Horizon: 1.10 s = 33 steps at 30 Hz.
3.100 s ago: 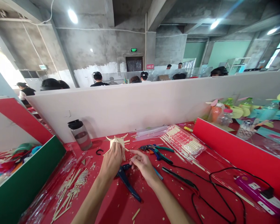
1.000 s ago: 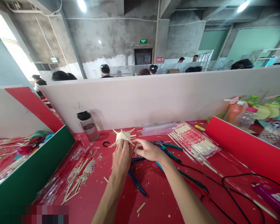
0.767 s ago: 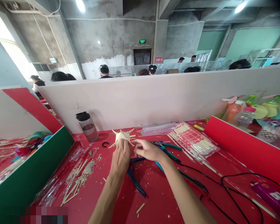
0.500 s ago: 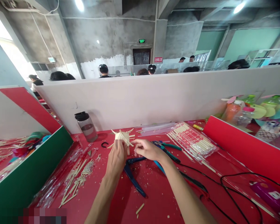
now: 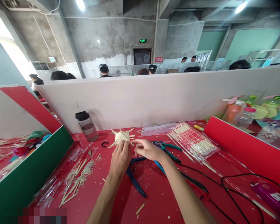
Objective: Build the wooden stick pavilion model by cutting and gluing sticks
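A small pale wooden stick model (image 5: 121, 136) with a sloping roof and upturned corners stands near the middle of the red table. My left hand (image 5: 121, 154) is at its front, fingers together against the model; its fingertips are partly hidden. My right hand (image 5: 146, 148) is just right of the model, fingers curled, index finger reaching toward a roof corner; whether anything is between the fingers is too small to tell. Blue-handled pliers (image 5: 135, 182) lie below my hands. Green-handled pliers (image 5: 169, 152) are to the right of my right hand.
A water bottle (image 5: 86, 127) stands at the back left. Cut sticks (image 5: 74, 186) lie at left, packed sticks (image 5: 193, 140) at right. A black cable (image 5: 226, 186) crosses the right side. Green (image 5: 37, 165) and red (image 5: 242, 140) dividers flank the table. People are beyond the white partition (image 5: 140, 99).
My left hand has moved slightly right along the model's front, showing more of the roof. My right hand has stayed nearly in place.
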### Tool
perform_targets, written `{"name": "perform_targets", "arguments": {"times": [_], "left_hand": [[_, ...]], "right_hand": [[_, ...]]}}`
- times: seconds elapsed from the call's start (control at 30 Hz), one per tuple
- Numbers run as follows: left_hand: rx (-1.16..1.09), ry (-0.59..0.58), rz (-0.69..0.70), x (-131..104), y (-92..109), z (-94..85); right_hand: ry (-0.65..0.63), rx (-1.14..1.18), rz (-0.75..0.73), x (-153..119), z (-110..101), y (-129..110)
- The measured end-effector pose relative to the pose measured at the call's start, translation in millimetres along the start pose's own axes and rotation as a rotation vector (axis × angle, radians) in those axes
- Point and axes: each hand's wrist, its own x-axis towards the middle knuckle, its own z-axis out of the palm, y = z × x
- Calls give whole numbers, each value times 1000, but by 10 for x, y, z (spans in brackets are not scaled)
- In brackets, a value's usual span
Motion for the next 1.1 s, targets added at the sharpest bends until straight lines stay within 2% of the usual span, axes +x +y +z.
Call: {"name": "perform_targets", "arguments": {"times": [0.33,0.43,0.63,0.87,1.03,1.1], "left_hand": [[79,0,-45,-35,23,-48],[64,-13,-44,-21,26,-63],[21,-26,-141,25,67,-48],[-31,-62,-160,69,97,-93],[-138,-17,-198,83,76,-123],[-164,10,-273,76,27,-164]], "right_hand": [[-21,-35,-22,24,6,66],[-25,-40,-22,22,4,62],[-28,-57,-6,-7,-1,-2],[-24,-85,0,-13,3,-21],[-28,-101,-3,-6,10,-2],[-30,-104,4,-6,9,0]]}}
